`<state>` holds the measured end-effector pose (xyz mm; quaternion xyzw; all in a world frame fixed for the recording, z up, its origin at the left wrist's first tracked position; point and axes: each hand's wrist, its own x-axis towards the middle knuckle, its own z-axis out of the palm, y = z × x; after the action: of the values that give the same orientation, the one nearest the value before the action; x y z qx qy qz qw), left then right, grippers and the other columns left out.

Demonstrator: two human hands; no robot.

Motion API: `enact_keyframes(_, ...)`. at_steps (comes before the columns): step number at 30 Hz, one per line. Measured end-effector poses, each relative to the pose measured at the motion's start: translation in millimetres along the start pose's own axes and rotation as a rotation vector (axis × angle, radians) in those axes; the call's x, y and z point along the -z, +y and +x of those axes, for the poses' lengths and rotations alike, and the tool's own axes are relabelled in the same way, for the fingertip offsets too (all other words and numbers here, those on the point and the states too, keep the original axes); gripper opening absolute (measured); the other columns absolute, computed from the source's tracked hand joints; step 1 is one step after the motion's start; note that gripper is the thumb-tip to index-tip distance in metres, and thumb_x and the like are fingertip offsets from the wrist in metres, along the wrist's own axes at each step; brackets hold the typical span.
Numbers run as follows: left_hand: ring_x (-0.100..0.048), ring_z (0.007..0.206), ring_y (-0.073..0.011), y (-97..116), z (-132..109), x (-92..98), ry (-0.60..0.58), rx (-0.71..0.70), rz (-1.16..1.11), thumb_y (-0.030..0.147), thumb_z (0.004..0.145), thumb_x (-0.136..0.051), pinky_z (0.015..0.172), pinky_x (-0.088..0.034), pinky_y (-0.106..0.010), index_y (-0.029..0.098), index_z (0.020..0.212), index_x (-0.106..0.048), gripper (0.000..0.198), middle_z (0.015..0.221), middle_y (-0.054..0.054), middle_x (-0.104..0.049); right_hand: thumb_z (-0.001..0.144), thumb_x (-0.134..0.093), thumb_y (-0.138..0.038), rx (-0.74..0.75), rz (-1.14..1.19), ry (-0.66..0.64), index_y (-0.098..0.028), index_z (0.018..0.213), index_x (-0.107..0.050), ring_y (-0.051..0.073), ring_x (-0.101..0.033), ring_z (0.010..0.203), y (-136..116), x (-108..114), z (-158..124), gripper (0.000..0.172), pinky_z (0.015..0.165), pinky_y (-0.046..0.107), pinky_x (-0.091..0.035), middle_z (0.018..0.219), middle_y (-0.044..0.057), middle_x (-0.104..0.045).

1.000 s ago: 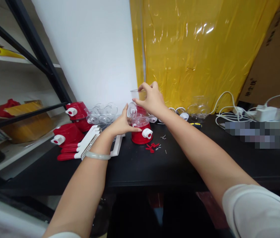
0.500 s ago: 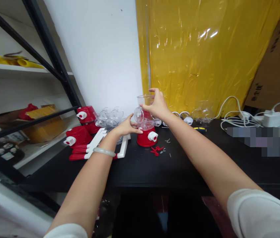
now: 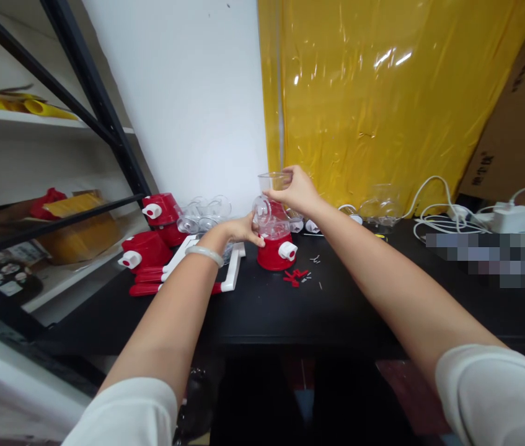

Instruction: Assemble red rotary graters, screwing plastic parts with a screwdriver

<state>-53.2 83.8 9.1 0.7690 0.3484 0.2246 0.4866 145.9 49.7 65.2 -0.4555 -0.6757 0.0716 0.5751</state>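
A red base with a white knob [image 3: 277, 252] stands on the black table [image 3: 336, 303] and carries a clear plastic globe [image 3: 269, 217]. My left hand [image 3: 238, 230] grips the left side of the globe where it meets the red base. My right hand [image 3: 295, 191] is closed on the globe's clear open neck at the top. Small red pieces and screws [image 3: 297, 275] lie just right of the base.
Several more red bases [image 3: 148, 248], white frames [image 3: 232, 275] and clear globe halves [image 3: 204, 214] lie to the left. A black metal shelf rack [image 3: 99, 118] stands at the far left. Yellow plastic sheeting [image 3: 374, 93] hangs behind. White cables and chargers [image 3: 467, 217] lie at the right.
My left hand has moved in closer and closed on the globe's lower left side. My right hand stays on the top neck. The view has shifted slightly.
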Motion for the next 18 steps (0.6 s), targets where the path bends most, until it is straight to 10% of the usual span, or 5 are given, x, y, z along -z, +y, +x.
enact_keyframes(18, -0.061, 0.113, -0.0304, 19.7, 11.1, 4.2, -0.1, 0.03, 0.261, 0.012, 0.035, -0.088, 0.099, -0.046, -0.046, 0.026, 0.137, -0.049, 0.11, 0.114, -0.009, -0.071, 0.053, -0.085, -0.031, -0.039, 0.21, -0.188, -0.012, 0.115, -0.054, 0.021, -0.063, 0.095, 3.8, 7.0, 8.1, 0.072, 0.091, 0.042, -0.05, 0.102, 0.01, -0.064)
